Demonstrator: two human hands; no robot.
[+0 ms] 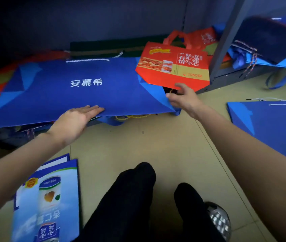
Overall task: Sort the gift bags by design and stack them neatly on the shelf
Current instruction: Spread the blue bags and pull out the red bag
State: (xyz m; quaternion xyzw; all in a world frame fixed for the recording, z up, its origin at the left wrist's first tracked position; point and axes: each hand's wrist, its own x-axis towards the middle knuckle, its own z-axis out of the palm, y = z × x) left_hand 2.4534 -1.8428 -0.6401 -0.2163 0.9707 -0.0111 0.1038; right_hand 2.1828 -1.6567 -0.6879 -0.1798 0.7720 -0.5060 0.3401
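Observation:
A large blue gift bag (79, 88) with white characters lies flat on top of a pile on the bottom shelf. My left hand (76, 122) rests flat against its front edge, fingers straight. My right hand (185, 97) is at the bag's right corner, fingers curled near the lower edge of a red gift bag (173, 65) printed with food pictures. Whether it grips either bag is not plain. Another blue bag (271, 124) of the same design lies on the floor at right. A light blue bag (49, 199) showing a can lies on the floor at lower left.
A grey shelf upright (226, 48) stands right of the red bag, with dark and blue bags (269, 42) behind it. More red bags (205, 37) and a dark green bag (107, 48) lie at the shelf's back. My legs (138, 203) are over the beige floor.

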